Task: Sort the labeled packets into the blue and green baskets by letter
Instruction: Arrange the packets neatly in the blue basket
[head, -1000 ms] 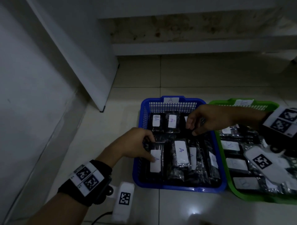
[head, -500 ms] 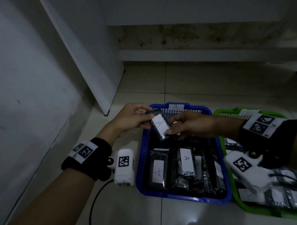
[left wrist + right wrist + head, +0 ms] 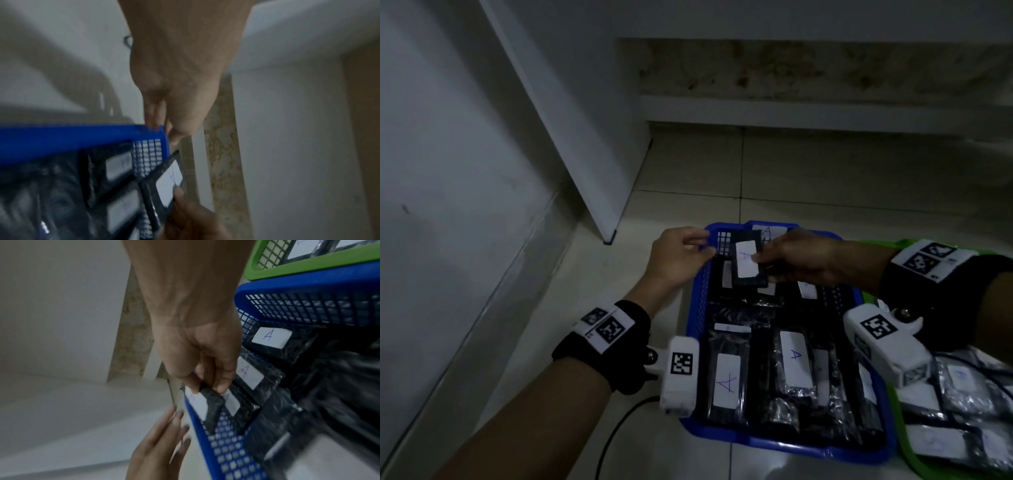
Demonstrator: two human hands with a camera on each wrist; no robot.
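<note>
While right hand (image 3: 799, 258) fingers (image 3: 223, 382) pinch the A packet (image 3: 746, 262) over the blue basket's (image 3: 784, 448) far-left corner, left hand (image 3: 679, 257) fingers lie straight & loose beside the rim, w/ nothing held. Lower it label-up into the gap below fingertips; keep clear of green basket (image 3: 928, 467).

All three views are dim and grainy. The head view bends straight wall lines at its edges, and the packets in the blue basket (image 3: 787, 445) give faint glints. Both wrist views are soft with motion blur, worst toward their lower corners.
</note>
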